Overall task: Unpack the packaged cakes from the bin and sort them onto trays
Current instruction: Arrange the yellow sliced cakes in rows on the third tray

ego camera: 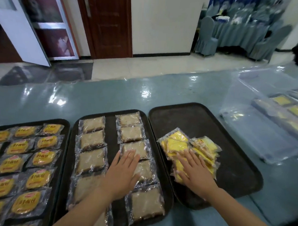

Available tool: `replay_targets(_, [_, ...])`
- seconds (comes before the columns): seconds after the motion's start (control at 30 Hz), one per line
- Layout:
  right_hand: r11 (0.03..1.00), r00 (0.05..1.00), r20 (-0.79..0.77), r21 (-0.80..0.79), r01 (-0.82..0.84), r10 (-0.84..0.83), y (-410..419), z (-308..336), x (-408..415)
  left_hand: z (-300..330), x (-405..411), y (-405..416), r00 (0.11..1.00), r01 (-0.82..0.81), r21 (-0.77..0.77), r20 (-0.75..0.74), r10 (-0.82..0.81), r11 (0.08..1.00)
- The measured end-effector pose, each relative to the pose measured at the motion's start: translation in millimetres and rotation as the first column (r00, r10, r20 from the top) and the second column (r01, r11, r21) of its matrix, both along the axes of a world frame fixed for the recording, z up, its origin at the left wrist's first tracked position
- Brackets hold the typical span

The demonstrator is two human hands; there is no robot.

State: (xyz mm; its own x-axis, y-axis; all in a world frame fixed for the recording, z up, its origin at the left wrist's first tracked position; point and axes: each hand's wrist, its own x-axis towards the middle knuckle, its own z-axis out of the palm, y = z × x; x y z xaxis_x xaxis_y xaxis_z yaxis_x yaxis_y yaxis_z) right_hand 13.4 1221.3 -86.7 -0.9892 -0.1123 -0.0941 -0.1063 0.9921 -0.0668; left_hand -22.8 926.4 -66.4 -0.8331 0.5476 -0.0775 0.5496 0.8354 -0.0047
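Three dark trays sit side by side on the worktop. The left tray holds round yellow cakes, partly cut off. The middle tray carries brown cakes in two columns; the left hand lies flat on them, fingers straight. The right tray holds a heap of yellow packets under the right hand, fingers spread. A clear bin stands right.

Middle tray taken as landmark. Left of it, a tray of round cakes. Right of it, a tray bearing piled packets under my right hand. My left hand rests on the middle tray's right column. Bin far right, behind.
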Motion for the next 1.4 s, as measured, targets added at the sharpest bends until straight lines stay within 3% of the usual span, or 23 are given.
replay_targets(0.13, [1.000, 0.999, 0.035, -0.009, 0.005, -0.005, 53.9, -2.9, -18.6, 4.0, -11.5, 54.2, 0.995, -0.074, 0.009, 0.066, 0.073, 0.997])
replay_targets(0.5, [0.999, 0.979, 0.199, -0.044, -0.026, 0.035, 145.9, -13.2, -78.7, -22.6, -36.3, 168.8, 0.986, -0.159, 0.047, 0.052, 0.156, 0.986])
replay_targets(0.67, [0.997, 0.961, 0.269, -0.064, -0.046, 0.061, 155.1, -22.6, -101.2, -21.5, -46.7, 197.9, 0.976, -0.188, 0.023, 0.119, 0.184, 0.982])
replay_targets(0.87, [0.994, 0.949, 0.309, -0.102, -0.031, 0.061, 170.7, -39.6, -96.9, -52.1, -65.3, 207.7, 0.935, -0.207, -0.130, 0.266, 0.235, 0.970])
replay_targets(1.03, [0.997, 0.945, 0.324, -0.068, -0.028, 0.048, 184.8, -37.9, -100.9, -64.9, -82.4, 205.7, 0.940, -0.219, -0.105, 0.243, 0.239, 0.970])
replay_targets(1.17, [0.989, 0.972, 0.226, -0.141, -0.037, 0.069, 171.1, -30.8, -122.6, -69.9, -101.3, 209.0, 0.952, -0.200, -0.057, 0.227, 0.208, 0.978])
replay_targets(1.4, [0.958, 0.926, 0.284, -0.210, -0.194, 0.250, 126.0, -41.7, -179.7, -73.9, -147.9, 212.3, 0.912, -0.328, 0.005, 0.263, 0.316, 0.945])
